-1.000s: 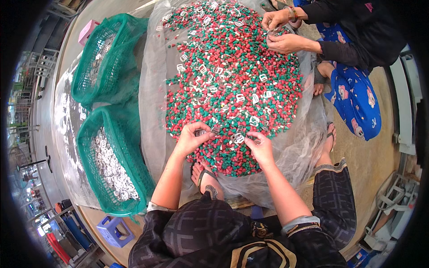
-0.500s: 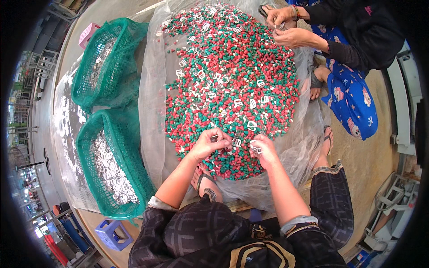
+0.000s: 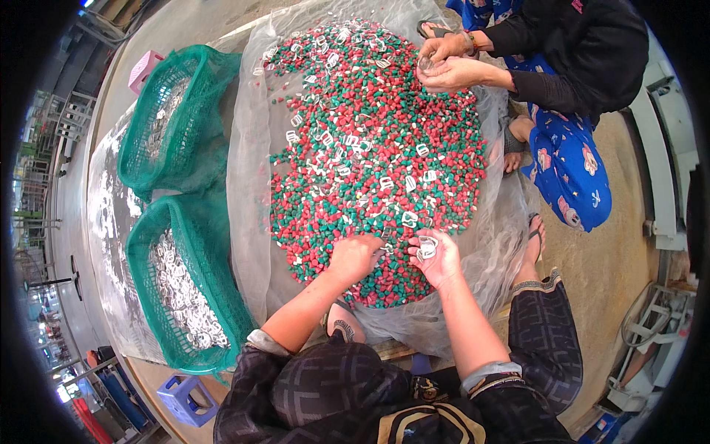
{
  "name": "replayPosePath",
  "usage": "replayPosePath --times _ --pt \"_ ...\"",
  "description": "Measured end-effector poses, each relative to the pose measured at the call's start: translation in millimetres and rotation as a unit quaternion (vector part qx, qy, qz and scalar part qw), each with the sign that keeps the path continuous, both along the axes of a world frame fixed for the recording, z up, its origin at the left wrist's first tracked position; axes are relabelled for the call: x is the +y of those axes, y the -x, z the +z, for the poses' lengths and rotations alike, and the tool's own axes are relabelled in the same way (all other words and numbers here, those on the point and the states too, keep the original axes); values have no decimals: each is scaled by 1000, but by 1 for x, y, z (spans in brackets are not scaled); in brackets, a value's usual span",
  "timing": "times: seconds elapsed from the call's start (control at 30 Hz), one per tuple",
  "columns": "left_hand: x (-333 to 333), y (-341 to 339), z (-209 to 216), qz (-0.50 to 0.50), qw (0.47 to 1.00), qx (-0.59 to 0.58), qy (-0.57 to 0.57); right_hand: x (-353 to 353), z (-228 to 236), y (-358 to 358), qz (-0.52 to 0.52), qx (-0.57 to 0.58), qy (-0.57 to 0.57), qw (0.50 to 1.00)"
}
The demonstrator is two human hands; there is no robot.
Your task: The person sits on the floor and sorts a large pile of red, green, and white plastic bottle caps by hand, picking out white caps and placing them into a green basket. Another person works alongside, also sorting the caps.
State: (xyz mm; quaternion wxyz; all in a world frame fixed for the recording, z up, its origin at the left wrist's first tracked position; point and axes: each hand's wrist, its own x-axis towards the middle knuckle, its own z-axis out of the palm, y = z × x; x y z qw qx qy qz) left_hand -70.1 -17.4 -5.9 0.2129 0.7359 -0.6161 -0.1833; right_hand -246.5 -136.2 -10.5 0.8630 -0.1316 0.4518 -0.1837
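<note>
A broad heap of small red, green and white stones (image 3: 414, 159) lies in front of me, with pale metal strap buckles strewn through it. My left hand (image 3: 353, 257) is over the near part of the heap, back upward, its fingers pinched on a metal buckle (image 3: 385, 238). Just to its right my right hand (image 3: 441, 260) is turned palm up. Its curled fingers hold a few metal buckles (image 3: 427, 247) against the palm. One loose buckle (image 3: 409, 219) lies on the stones just beyond my hands.
Two green baskets lined with netting (image 3: 140, 311) (image 3: 129, 159) hold many buckles at the left. A translucent mesh sheet (image 3: 248, 185) lies under the heap. At the far right a co-worker's hands (image 3: 451, 66) hold something small. A purple stool (image 3: 177, 403) stands at lower left.
My left hand has turned back upward and closed on a buckle by its fingertips. My right hand has rolled palm up, showing the buckles in it. The co-worker's hands have shifted left.
</note>
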Motion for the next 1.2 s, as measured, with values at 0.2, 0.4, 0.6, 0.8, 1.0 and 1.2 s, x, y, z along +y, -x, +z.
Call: replayPosePath --times 0.2,0.4,0.6,0.8,1.0,1.2 --pt "-15 -13 15 117 971 202 -51 3 -3 -1 -15 10 -24 1000" --pt "-26 -5 1 133 985 104 -42 6 -1 -4 -16 3 -26 1000" --pt "-30 -4 9 132 986 72 -73 6 0 -2 -15 5 -17 1000" --pt "-29 -5 27 112 963 235 -64 7 4 -9 -29 -34 -24 999" --pt "-35 27 64 -66 961 263 61 13 10 -15 -40 -65 -84 994" --pt "-29 21 54 55 912 407 7 10 -7 6 -24 -72 -83 994"
